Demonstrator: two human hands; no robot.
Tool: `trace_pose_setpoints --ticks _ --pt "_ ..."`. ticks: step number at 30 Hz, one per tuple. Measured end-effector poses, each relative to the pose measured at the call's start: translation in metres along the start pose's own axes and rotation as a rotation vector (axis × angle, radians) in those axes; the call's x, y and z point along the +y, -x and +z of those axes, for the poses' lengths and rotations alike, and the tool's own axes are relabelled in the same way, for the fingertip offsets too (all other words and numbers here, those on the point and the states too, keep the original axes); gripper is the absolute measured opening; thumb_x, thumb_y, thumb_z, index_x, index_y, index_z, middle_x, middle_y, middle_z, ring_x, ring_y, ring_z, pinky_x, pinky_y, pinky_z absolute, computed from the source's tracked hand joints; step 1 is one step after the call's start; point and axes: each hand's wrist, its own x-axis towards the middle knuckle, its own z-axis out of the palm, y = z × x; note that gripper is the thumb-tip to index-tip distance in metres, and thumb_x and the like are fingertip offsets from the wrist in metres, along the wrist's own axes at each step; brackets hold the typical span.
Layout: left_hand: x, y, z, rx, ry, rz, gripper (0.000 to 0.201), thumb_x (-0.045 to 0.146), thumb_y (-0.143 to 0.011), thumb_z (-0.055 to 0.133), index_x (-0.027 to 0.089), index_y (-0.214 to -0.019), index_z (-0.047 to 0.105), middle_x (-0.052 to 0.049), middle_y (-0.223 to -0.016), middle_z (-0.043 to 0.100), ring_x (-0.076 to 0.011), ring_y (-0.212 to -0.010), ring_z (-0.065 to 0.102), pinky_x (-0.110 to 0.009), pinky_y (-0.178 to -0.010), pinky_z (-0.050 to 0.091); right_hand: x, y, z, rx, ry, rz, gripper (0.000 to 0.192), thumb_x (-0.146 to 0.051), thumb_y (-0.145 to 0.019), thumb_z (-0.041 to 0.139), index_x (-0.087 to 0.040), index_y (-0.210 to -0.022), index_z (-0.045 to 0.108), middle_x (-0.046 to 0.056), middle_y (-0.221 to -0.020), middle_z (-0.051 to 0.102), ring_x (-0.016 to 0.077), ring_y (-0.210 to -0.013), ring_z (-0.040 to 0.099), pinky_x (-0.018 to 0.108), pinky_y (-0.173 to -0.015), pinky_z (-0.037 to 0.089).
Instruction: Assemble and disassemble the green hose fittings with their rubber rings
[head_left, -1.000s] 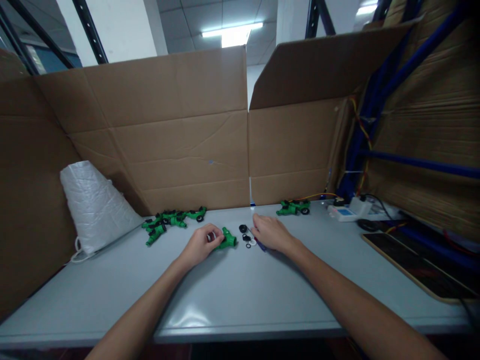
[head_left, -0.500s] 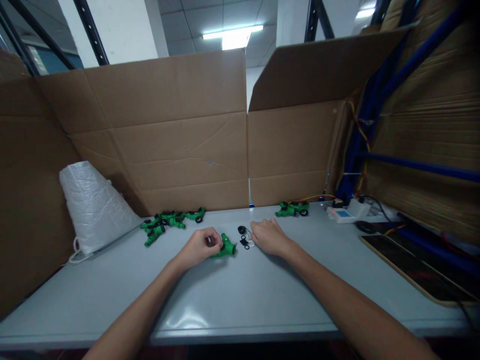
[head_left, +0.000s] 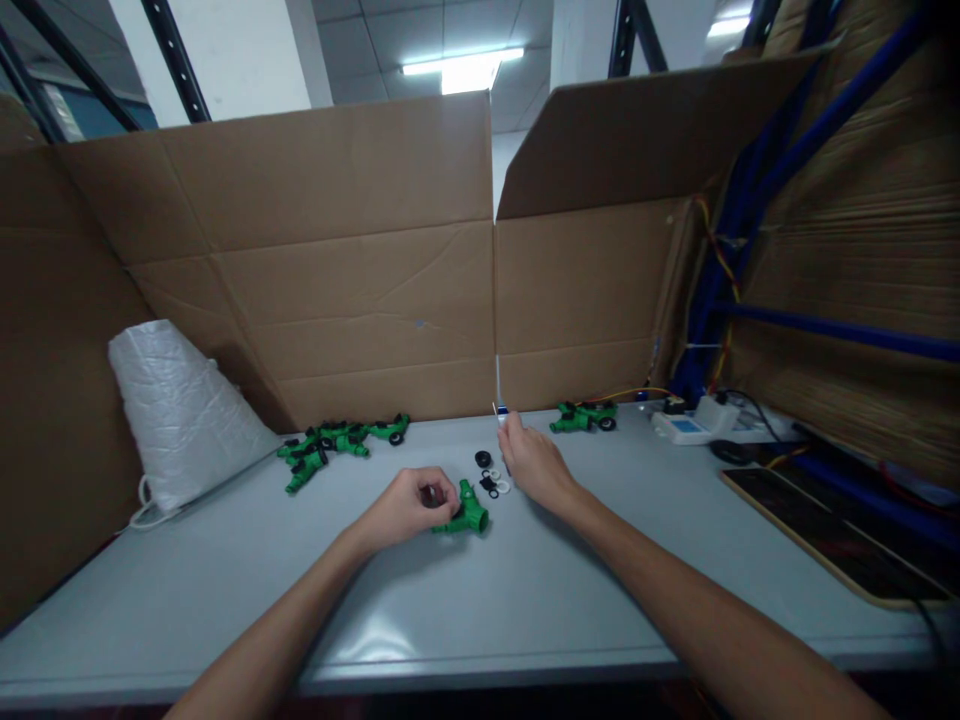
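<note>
My left hand [head_left: 411, 505] is closed on a green plastic valve-like fitting [head_left: 472, 518], near the middle of the table. The fitting has a wide round mouth facing right and a short branch pointing up; my fingers hide its left part. My right hand [head_left: 534, 460] is raised to the right of it, fingers pinched. A thin pale rod [head_left: 494, 409] shows at those fingertips, though its kind is unclear. Between the hands lie a black ring-shaped cap [head_left: 483, 459], a white ring [head_left: 503, 487] and several small black and white rings.
Several green fittings with black parts [head_left: 341, 440] lie at the back left, and more [head_left: 583, 416] at the back right. A white wrapped bundle [head_left: 187, 420] stands at left. A power strip [head_left: 690, 430] and a dark framed panel [head_left: 832, 535] lie right. Cardboard walls [head_left: 360, 280] enclose the table.
My right hand has lifted away from the small rings, with a thin rod now showing above its fingertips. My left hand has shifted slightly right and nearer with the green fitting.
</note>
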Motion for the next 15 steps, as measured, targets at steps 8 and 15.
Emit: trace_pose_setpoints --ticks 8,15 --pt "0.0036 0.0011 0.0022 -0.012 -0.019 0.003 0.026 0.039 -0.089 0.073 0.013 -0.087 0.075 -0.006 -0.082 0.071 -0.0139 -0.071 0.058 -0.024 -0.065 0.043 -0.0057 0.0034 0.0038 0.051 -0.226 -0.006 0.020 -0.032 -0.110 0.034 -0.021 -0.115 0.050 0.005 -0.086 0.075 0.0221 -0.076 0.071 0.028 -0.066 0.035" --pt "0.0057 -0.0006 0.0013 0.052 -0.160 0.041 0.029 0.043 -0.095 0.070 0.016 -0.093 0.079 -0.006 -0.088 0.074 -0.0157 -0.074 0.060 -0.025 -0.068 0.044 -0.0093 0.0089 0.0029 0.135 -0.377 -0.083 0.022 -0.039 -0.108 0.036 -0.024 -0.110 0.052 0.002 -0.084 0.069 0.0230 -0.075 0.067 0.029 -0.067 0.037"
